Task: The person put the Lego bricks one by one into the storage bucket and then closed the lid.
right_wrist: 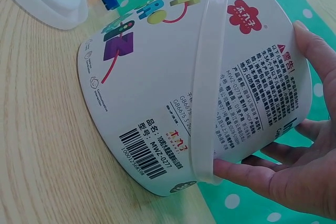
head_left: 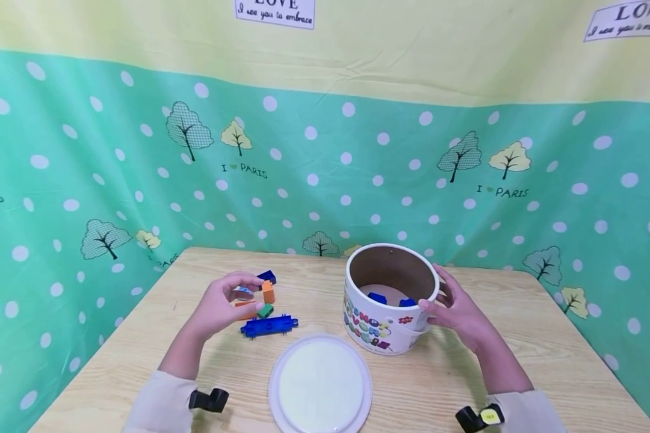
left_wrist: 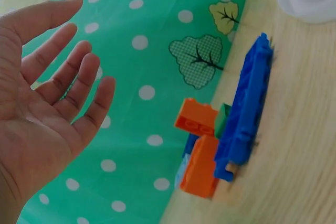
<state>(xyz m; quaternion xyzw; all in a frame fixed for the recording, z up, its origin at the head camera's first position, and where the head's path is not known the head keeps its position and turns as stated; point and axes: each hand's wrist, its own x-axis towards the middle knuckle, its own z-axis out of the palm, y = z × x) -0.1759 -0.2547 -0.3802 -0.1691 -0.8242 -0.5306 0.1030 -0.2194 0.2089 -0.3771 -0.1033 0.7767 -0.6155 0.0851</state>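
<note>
My left hand (head_left: 222, 304) hovers over a small group of toy blocks at the left, fingers loosely bent, palm holding nothing in the left wrist view. Beside its fingertips are an orange block (head_left: 268, 292), a green block (head_left: 265, 311) and a dark blue block (head_left: 267, 276). A long blue toy base (head_left: 269, 326) lies just in front of them. With its fingers spread round the right side, my right hand (head_left: 459, 310) holds a white printed bucket (right_wrist: 152, 72). Two blue blocks (head_left: 377, 297) show inside it. A white strap handle (right_wrist: 206, 82) hangs down its side.
A round white lid (head_left: 321, 385) lies on the wooden table (head_left: 411, 391) in front of the bucket. Behind the table hangs a green and yellow patterned cloth (head_left: 346, 180).
</note>
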